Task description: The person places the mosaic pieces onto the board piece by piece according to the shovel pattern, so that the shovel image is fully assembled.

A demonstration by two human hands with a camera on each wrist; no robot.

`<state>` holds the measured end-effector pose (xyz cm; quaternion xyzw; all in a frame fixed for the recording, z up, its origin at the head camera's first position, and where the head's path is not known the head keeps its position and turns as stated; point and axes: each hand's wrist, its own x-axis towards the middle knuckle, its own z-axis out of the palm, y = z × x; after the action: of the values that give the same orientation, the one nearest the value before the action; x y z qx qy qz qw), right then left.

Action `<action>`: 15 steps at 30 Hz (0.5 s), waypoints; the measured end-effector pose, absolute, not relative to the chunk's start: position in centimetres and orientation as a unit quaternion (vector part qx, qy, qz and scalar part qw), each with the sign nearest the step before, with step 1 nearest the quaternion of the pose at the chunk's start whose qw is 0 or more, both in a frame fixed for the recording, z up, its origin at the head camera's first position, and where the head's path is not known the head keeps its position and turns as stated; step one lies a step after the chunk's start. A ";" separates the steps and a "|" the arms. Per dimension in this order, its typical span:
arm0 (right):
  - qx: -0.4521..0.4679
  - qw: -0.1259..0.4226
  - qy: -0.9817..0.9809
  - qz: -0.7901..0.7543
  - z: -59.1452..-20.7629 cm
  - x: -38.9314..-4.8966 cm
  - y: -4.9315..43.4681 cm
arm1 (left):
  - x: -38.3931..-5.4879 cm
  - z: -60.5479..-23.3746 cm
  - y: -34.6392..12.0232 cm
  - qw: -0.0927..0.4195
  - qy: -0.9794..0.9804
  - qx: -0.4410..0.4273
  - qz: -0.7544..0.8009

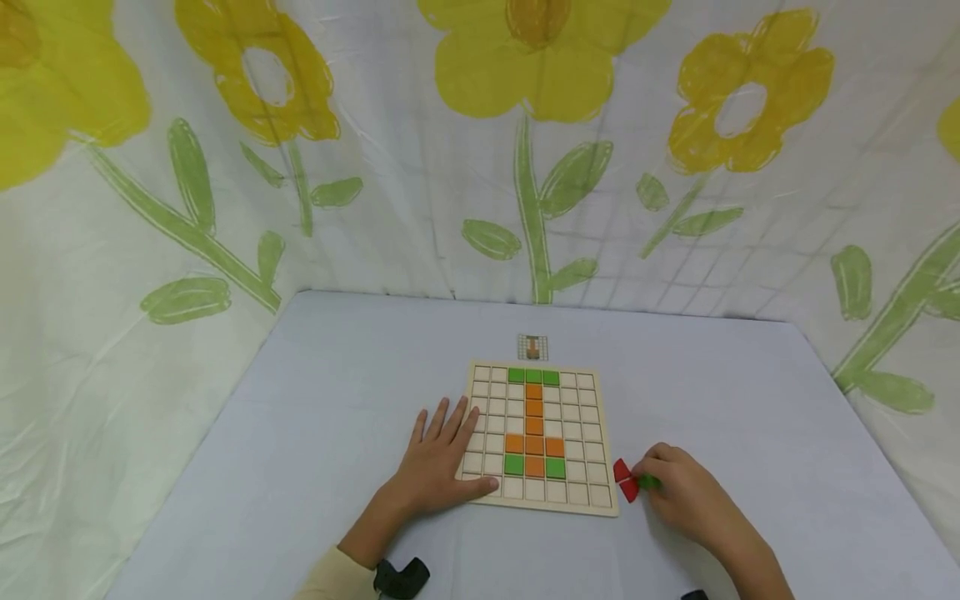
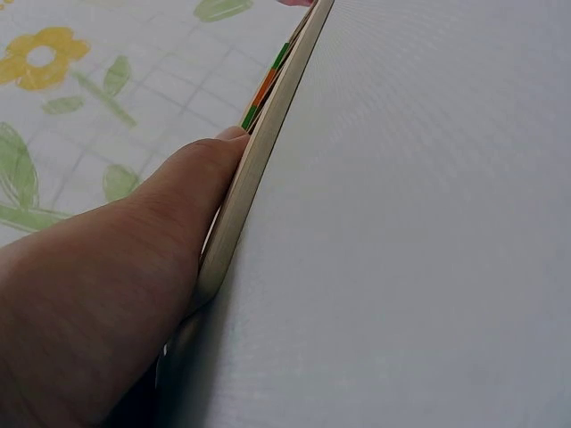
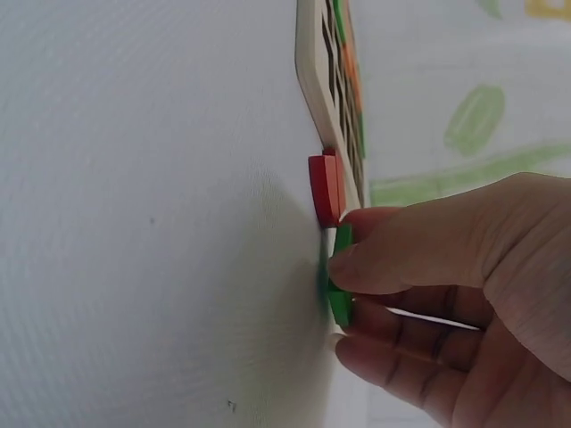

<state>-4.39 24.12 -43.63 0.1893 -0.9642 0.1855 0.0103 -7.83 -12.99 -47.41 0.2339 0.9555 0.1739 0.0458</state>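
Observation:
A square wooden grid board [image 1: 557,492] lies flat on the table. Green tiles [image 1: 533,376] and orange tiles [image 1: 534,425] fill some of its cells. My left hand [image 1: 437,467] rests with spread fingers over the board's left side, its thumb on the lower left cells. To the right of the board, my right hand [image 1: 686,492] pinches a green block [image 3: 341,303] between thumb and fingers, just above or on the tabletop. Two red triangular blocks [image 3: 326,187] sit between that hand and the board's right edge. Fingers partly cover the green block.
Beyond the board's far edge lies a small pattern card [image 1: 532,347] showing a gridded figure. The white table [image 1: 360,358] extends to both sides. Behind it hangs a cloth [image 1: 390,208] printed with yellow flowers.

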 end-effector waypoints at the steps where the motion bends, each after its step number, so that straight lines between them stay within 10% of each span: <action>1: 0.188 0.011 -0.964 0.185 -43.6 -4.4 24.1 | -7.8 -47.5 -13.0 0.046 0.955 0.234 0.174; 15: 0.213 0.049 -0.954 0.207 -44.0 -4.2 23.2 | -7.9 -47.9 -13.0 0.037 0.957 0.235 0.164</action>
<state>-4.18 23.19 -44.05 0.2125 -0.9537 0.2072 0.0487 -7.93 -13.04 -47.88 0.2351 0.9573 0.1645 0.0365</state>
